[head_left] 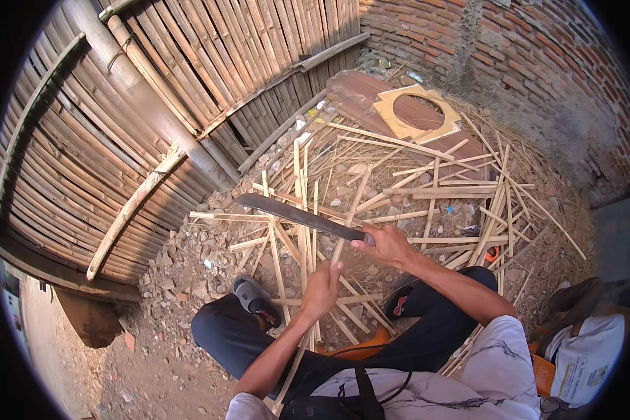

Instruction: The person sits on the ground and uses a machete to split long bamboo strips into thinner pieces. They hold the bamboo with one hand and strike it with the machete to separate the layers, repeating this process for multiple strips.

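My right hand point(388, 246) is closed round the handle of a machete point(297, 218). Its long dark blade reaches out to the left, above several loose strips. My left hand point(320, 290) is wrapped round a pale bamboo strip point(357, 194), which runs from beyond the blade down past my left forearm toward my lap. The blade crosses this strip near the handle; I cannot tell whether they touch. More split strips point(302, 175) lie crisscrossed on the ground ahead of and beneath my hands.
A bamboo-slat wall point(217, 63) stands on the left, a brick wall point(532, 63) at the back right. A yellowish board with a round hole point(392, 110) lies on a brown panel point(353, 87). Rubble point(182, 276) covers the ground. A white sack point(588, 360) is at the lower right.
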A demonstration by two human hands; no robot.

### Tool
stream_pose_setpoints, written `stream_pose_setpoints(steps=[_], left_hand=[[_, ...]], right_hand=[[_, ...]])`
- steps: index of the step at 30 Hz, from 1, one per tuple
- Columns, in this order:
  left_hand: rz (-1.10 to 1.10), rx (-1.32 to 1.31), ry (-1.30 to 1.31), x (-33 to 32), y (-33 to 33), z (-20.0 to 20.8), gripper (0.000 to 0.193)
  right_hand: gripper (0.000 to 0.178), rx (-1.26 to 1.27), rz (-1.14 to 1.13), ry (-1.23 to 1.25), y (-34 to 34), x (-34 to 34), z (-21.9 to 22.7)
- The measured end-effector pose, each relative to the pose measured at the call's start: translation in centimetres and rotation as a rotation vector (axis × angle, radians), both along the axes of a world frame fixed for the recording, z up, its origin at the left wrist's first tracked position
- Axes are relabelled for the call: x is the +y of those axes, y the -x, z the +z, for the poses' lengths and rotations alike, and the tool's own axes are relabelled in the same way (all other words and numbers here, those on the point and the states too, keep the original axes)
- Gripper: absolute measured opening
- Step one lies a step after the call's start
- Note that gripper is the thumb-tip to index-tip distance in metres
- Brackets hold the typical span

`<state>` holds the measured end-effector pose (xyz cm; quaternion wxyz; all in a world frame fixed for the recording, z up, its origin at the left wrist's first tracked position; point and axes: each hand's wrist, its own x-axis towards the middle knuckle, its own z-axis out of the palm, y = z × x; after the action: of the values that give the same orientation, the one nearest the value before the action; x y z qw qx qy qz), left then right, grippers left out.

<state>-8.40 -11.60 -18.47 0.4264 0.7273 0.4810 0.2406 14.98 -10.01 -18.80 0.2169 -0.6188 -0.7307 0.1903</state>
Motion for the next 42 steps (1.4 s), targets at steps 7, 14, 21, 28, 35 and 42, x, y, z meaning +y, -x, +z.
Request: stream_pose_setpoints(steps=[7,14,21,28,35,42], left_hand=[[-0.012,0.059,0.056,-0.3,0.3,0.5,0.041],[-0.052,0.034,0.017,-0.5,0.1,0.3,0.044],[-0.111,-0.020,0.203,0.8,1.2,-1.3,0.051],[-0.116,-0.009,0.081,0.4,0.3,-0.4,0.050],[-0.089,-0.017,0.063,0.8,0.2,-0.9,0.048],[-0.101,0.001,0.113,0.6,0.0,-0.3,0.050]], right_hand=[[0.073,0.021,-0.075,0.057,-1.1,0.8,0.4],[0.070,0.014,-0.086,-0.006,-1.8,0.3,-0.5],[0.068,0.121,-0.110,-0.022,-1.8,1.2,0.1],[0.070,0.076,-0.129,0.018,-1.9,0.8,0.2],[0.070,0.022,-0.023,-0.025,-1.6,1.1,-0.2],[0.075,0.075,-0.174,0.006,-3.4,2.1,-0.2]])
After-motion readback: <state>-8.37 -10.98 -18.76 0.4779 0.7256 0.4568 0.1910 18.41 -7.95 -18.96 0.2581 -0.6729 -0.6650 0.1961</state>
